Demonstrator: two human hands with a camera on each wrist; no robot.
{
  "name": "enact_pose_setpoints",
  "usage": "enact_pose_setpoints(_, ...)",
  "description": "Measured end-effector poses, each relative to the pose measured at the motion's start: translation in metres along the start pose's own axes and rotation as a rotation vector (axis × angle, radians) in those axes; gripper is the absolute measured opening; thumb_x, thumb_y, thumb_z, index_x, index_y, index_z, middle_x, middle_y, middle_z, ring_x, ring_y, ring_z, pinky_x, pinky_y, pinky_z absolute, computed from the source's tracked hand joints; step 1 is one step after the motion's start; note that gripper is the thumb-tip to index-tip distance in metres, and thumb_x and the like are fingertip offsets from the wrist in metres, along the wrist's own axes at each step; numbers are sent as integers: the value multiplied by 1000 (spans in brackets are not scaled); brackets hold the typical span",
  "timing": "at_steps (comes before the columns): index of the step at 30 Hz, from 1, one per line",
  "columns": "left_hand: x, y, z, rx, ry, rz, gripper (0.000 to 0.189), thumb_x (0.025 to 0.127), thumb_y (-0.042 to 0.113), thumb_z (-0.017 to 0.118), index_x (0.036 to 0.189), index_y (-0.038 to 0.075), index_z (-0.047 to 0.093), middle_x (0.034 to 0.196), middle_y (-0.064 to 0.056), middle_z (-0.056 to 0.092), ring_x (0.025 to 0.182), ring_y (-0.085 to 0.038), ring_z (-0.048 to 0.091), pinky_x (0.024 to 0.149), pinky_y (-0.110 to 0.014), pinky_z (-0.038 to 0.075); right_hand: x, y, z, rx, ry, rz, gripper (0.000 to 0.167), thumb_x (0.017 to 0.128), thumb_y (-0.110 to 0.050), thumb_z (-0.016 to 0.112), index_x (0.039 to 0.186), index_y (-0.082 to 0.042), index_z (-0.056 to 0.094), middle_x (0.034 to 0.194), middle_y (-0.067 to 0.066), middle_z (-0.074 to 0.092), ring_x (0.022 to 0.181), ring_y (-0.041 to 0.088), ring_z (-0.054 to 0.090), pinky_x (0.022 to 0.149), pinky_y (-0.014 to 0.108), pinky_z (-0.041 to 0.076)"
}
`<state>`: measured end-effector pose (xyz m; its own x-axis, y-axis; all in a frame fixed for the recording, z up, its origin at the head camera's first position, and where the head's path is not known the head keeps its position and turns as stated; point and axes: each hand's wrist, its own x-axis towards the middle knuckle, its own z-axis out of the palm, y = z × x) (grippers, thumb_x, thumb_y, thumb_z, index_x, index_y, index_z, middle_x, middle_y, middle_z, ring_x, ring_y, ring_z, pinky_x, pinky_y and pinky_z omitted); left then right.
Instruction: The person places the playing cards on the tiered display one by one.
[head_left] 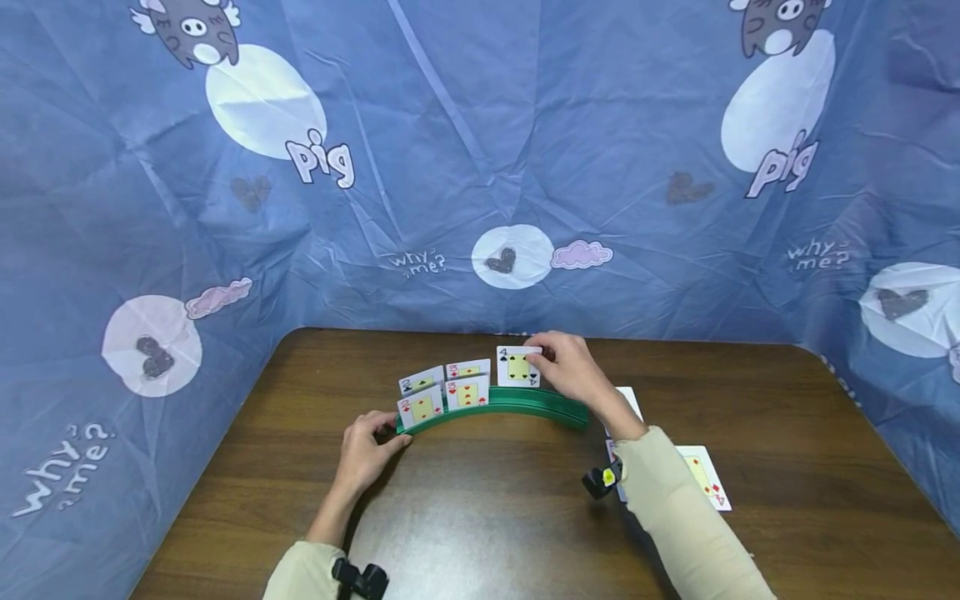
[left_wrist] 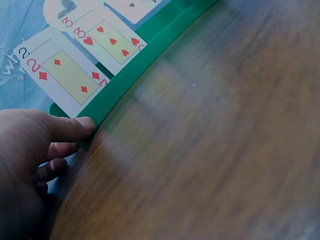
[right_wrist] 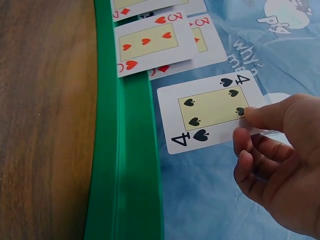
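A curved green card holder point(head_left: 551, 404) stands on the table, cards upright in its left half. In front are the two of diamonds point(left_wrist: 65, 75) and the three of hearts point(right_wrist: 155, 45). Behind them stand a black two point(head_left: 420, 381) and the three of diamonds point(right_wrist: 212, 45). My left hand point(head_left: 363, 454) grips the holder's left end, thumb on the front side. Between thumb and fingers, my right hand point(head_left: 573, 367) pinches the four of spades point(right_wrist: 210, 112) by one edge. That card hangs just behind the holder's middle, right of the threes.
On the wooden table point(head_left: 795, 433) to the right lies a red diamond card point(head_left: 705, 479). Another card point(head_left: 630, 400) shows partly from under my right forearm. A blue printed cloth point(head_left: 637, 150) hangs behind the table and along its sides.
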<state>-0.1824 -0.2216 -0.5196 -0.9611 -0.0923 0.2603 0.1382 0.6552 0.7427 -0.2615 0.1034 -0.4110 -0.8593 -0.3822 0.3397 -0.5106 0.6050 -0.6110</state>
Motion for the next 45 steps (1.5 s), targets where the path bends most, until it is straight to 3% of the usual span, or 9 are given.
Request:
enact_pose_setpoints(18, -1, 2, 1, 8, -15, -18, 25, 75, 7, 85, 98, 3, 76, 88, -10, 70, 81, -16, 54, 74, -26, 39, -4, 7, 13, -21, -21, 42, 14, 95, -12, 66, 104, -7, 75, 91, 9, 71, 76, 14, 56, 72, 30, 45)
enact_pose_setpoints(25, 0, 1, 1, 23, 3, 4, 26, 73, 8, 85, 97, 3, 76, 86, -9, 69, 79, -16, 52, 73, -26, 39, -5, 6, 14, -38, -46, 57, 15, 94, -12, 67, 106, -6, 74, 94, 9, 71, 80, 17, 58, 75, 32, 46)
enact_pose_setpoints(45, 0, 2, -1, 7, -14, -16, 23, 75, 8, 84, 95, 3, 76, 87, -10, 69, 81, -17, 53, 74, -27, 38, -14, 8, -15, -21, -24, 38, 18, 93, -12, 68, 108, -4, 71, 96, 11, 72, 84, 20, 65, 78, 36, 52)
